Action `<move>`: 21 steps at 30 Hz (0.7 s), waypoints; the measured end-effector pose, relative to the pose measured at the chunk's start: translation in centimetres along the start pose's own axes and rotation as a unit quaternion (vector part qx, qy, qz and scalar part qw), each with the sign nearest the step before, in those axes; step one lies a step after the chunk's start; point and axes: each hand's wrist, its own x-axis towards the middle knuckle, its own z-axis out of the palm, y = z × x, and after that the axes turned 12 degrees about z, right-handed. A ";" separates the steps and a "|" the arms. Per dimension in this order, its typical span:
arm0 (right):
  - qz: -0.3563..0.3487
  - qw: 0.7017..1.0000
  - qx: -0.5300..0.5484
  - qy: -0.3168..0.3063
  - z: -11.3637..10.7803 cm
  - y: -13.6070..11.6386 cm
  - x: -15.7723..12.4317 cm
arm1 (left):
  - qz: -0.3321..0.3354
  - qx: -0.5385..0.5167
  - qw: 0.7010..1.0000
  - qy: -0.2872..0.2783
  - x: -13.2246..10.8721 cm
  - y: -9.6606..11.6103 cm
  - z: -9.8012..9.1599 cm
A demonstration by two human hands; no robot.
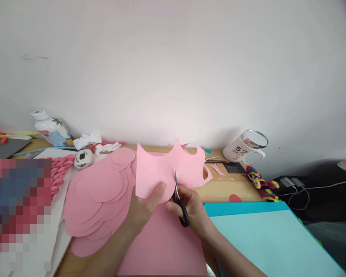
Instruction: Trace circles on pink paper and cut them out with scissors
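My left hand [145,206] grips a sheet of pink paper [155,173] by its lower edge, thumb on top. Curved bites are cut out of the sheet's upper and right edges, and a round outline shows on it. In my right hand [192,206] are scissors [184,215] with black handles, their blades pointing up at the paper beside the round outline. To the left lies a heap of pink paper circles [103,181], overlapping one another. Beneath both hands is a larger pink sheet [161,242].
A white mug [243,148] and a doll-like figure [261,182] are at the right, behind a stack of blue paper [271,234]. A white bottle [53,129], crumpled tissue [88,140] and a small white device [83,158] stand at the back left. Pink scraps [217,169] lie on the table.
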 end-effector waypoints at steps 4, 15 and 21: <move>-0.001 1.000 -0.001 -0.009 -0.1 0.1 0.0 | 0.008 0.007 1.000 -0.008 0.0 0.2 -0.1; -0.004 1.000 -0.007 -0.018 0.0 -0.3 -0.1 | 0.003 0.018 1.000 -0.003 0.1 0.3 -0.1; -0.009 1.000 0.008 -0.019 0.2 -0.6 -0.1 | 0.003 0.010 1.000 -0.004 0.0 0.2 -0.2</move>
